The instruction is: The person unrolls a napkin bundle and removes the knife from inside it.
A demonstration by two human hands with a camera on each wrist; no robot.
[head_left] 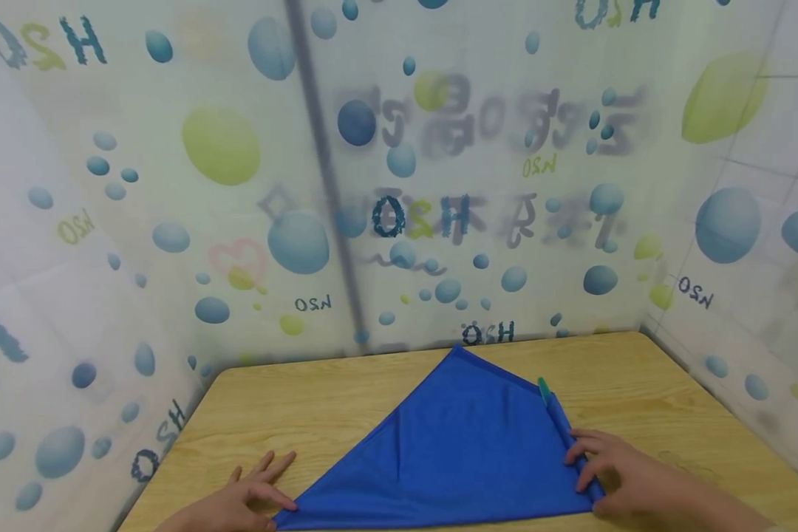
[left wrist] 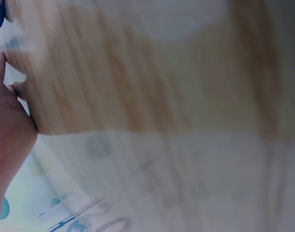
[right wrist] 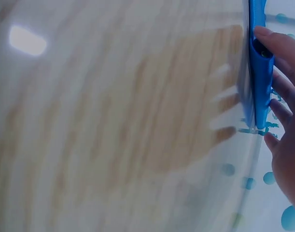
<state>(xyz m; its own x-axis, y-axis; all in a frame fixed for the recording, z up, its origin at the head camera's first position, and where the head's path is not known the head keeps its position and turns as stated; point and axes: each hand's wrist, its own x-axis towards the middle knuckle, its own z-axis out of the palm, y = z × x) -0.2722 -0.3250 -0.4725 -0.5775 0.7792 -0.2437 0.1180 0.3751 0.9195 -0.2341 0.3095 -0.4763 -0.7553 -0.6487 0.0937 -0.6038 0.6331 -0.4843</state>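
Note:
A blue cloth lies on the table with a pointed far corner, its right edge rolled into a narrow tube. From the far end of that roll pokes the teal tip of a thin stick-like thing, the rest hidden inside. My left hand pinches the near left corner between thumb and index finger, the other fingers spread above the wood. Over on the right, my right hand grips the roll near its close end, fingers on top and thumb at the end. The right wrist view shows the roll's open end beside the fingertips.
The wooden table has rounded far corners. Behind it and on both sides hang pale curtains with blue and green drops and mirrored lettering. A dark vertical pole shows through the back curtain.

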